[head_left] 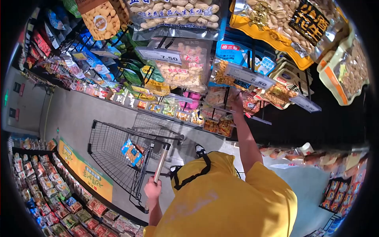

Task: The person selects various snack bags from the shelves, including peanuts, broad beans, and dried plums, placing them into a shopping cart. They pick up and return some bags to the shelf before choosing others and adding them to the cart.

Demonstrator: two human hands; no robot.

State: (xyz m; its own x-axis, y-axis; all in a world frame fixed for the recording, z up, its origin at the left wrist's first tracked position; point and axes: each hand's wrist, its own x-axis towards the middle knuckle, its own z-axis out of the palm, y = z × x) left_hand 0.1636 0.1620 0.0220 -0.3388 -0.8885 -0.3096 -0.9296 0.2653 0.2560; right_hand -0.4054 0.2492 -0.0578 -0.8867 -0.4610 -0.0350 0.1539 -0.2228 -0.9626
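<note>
My left hand [152, 188] is wrapped round the handle [161, 164] of a black wire shopping cart [106, 139]. Inside the cart lies one blue snack bag [132, 153] with a brown part at its side. My right arm stretches up to the hanging snack rack, where my right hand [236, 100] is in among the packs below the 5.50 price tag [249, 76]. A red-and-clear snack pack [251, 103] hangs right beside its fingers, which are mostly hidden; I cannot tell whether they grip a pack.
Large peanut bags [173, 14] hang at the top, with a yellow-edged peanut bag [276, 29] to the right. Metal hooks and price tags [160, 55] jut out from the rack. Grey floor [75, 114] runs around the cart, and another packed snack shelf [51, 189] stands at lower left.
</note>
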